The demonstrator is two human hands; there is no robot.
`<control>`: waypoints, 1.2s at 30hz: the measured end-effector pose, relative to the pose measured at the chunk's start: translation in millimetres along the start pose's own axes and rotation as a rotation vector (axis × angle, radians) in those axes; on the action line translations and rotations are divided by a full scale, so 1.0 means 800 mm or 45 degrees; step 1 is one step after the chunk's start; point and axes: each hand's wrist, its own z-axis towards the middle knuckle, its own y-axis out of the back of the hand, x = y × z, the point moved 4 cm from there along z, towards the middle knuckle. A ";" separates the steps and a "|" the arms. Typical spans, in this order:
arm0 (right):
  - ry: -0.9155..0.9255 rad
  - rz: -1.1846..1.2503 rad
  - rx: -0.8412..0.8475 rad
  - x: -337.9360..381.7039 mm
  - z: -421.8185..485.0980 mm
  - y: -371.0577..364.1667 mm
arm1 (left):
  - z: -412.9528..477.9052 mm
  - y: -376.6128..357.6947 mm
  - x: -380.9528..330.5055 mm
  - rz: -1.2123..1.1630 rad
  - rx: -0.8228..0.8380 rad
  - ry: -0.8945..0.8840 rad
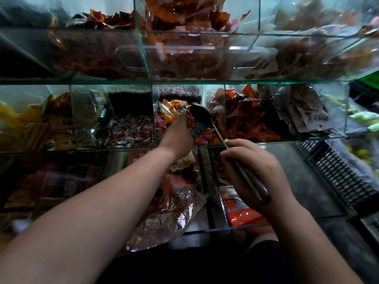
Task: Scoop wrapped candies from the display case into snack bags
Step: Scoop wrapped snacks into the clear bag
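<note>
A glass display case (184,82) in tiers holds wrapped candies. In the middle tier's centre compartment lie orange, red and blue wrapped candies (170,111). My right hand (254,171) grips the dark handle of a long ladle (200,114), whose dark bowl rests in that compartment. My left hand (178,136) reaches into the same compartment, its fingers on the candies beside the ladle's bowl. Whether those fingers hold a candy is hidden from me. No snack bag is plainly in view.
Red-and-white candies (131,132) fill the compartment to the left, and red packets (246,117) the one to the right. A crinkled foil bag (174,212) lies in the lower tier. Black plastic crates (340,173) stand at the right.
</note>
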 end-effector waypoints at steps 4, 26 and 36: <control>-0.033 0.202 -0.137 0.033 -0.012 0.012 | -0.018 0.008 -0.013 -0.149 -0.118 -0.132; -0.174 -0.101 0.802 0.085 -0.056 -0.136 | -0.276 0.049 0.144 0.007 -0.389 0.321; -0.400 0.005 0.717 0.006 -0.068 -0.277 | -0.276 0.038 0.151 0.020 -0.486 0.294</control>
